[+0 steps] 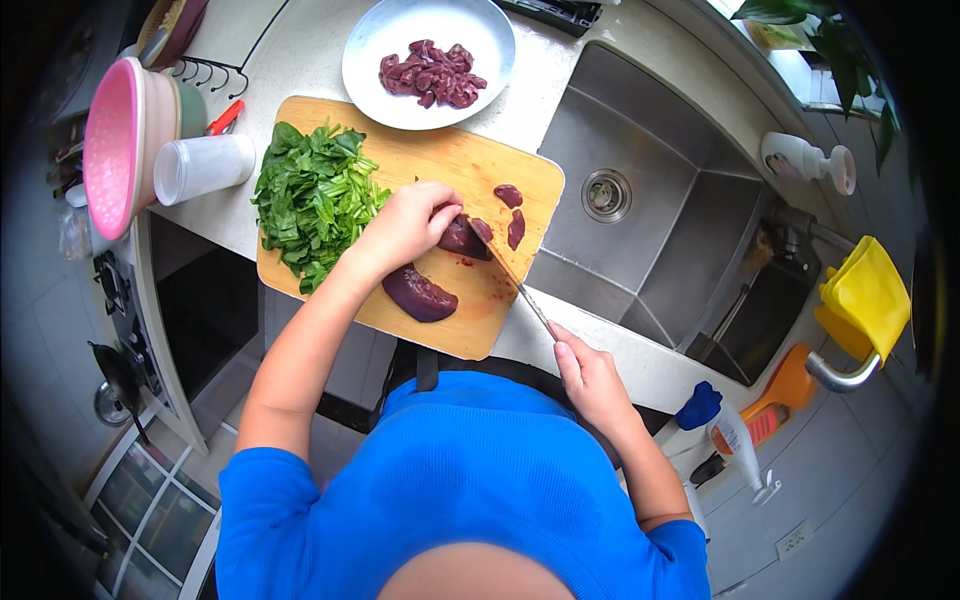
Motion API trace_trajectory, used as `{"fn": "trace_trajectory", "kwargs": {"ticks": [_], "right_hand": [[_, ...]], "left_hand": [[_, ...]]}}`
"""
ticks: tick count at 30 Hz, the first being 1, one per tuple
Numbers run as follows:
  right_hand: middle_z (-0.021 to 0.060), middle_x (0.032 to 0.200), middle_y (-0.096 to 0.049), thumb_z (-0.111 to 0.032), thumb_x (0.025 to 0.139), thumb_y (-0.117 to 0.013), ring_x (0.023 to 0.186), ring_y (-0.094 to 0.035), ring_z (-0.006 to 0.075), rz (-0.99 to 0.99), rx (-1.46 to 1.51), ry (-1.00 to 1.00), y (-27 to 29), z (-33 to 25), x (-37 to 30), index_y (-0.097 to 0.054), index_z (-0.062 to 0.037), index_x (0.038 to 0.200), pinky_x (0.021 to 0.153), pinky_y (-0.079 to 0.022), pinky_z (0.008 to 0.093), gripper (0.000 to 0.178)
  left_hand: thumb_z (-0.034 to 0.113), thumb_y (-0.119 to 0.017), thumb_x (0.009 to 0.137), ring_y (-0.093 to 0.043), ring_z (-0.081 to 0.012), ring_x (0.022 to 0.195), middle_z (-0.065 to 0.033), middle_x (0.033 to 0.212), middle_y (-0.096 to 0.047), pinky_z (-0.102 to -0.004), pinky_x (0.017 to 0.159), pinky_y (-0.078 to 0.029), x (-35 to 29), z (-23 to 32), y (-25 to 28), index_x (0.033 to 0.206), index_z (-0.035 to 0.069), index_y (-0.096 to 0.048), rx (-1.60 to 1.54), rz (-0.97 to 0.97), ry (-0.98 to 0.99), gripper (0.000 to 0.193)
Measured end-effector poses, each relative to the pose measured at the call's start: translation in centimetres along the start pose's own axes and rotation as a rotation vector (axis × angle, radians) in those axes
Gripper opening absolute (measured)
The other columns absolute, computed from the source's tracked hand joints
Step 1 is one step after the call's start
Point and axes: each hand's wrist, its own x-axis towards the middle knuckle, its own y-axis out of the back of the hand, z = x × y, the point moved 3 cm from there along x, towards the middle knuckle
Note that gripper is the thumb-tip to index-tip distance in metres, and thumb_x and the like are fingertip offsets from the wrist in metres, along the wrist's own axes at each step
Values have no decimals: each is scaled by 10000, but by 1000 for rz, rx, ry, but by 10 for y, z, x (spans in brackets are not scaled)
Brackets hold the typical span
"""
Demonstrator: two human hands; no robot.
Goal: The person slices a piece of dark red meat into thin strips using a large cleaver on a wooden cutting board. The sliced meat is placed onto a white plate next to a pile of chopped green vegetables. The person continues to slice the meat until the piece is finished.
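My left hand (412, 222) presses its bent fingers on a dark red piece of liver (460, 240) on the wooden cutting board (430, 150). In my right hand (590, 378) is the handle of a kitchen knife (522, 287); its blade lies against the right end of that liver, by a partly cut slice. A larger liver chunk (420, 294) rests nearer to me. Two loose slices (516, 230) sit on the board's right side. Chopped leafy greens (312, 205) are heaped on the left. Beyond the board, a white plate (362, 60) holds cut liver pieces (435, 76).
A steel sink (640, 180) opens to the right of the board. On the left stand a translucent plastic container (203, 168), pink basin (110, 150) and something with a red handle (226, 117). A yellow cloth or glove (868, 297) hangs at far right, near a white pump bottle (800, 160).
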Motion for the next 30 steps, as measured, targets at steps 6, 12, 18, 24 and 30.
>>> {"fn": "trace_trajectory", "kwargs": {"ticks": [6,12,18,24,30], "right_hand": [[219,1073,-660,-258,981,-496,979,-655,359,-9,41,-85,5,-1,-11,-581,-36,1245,866,-501,374,354],[154,825,-666,-247,987,-498,745,-657,226,232,87,-46,36,16,-41,-578,-44,1263,728,-508,327,352],[22,618,-490,-255,1004,-471,563,-471,88,488,211,-3,69,29,-74,-548,-27,1297,570,-438,259,380],[26,615,-485,-259,1007,-473,566,-473,90,615,277,43,76,61,-98,-540,-14,1297,564,-434,266,385],[82,640,-544,-246,999,-491,568,-489,107,725,283,136,73,91,-106,-558,6,1265,582,-449,280,373]], "left_hand": [[81,-645,850,-617,-245,720,-135,796,-639,-331,682,-490,-3,10,6,891,-24,-658,-18,0,61,113],[41,-671,818,-619,-229,696,-111,785,-635,-310,643,-491,-4,76,9,890,-3,-685,-8,20,-205,86],[34,-630,828,-609,-243,722,-67,781,-618,-369,686,-490,23,124,-36,972,35,-678,176,1,-570,152],[178,-704,778,-578,-201,707,-31,721,-573,-324,669,-405,63,159,-98,754,105,-612,545,4,-804,120],[230,-740,722,-584,-182,876,-19,935,-587,-359,775,-395,90,162,-141,872,130,-624,623,-65,-830,214]]}}
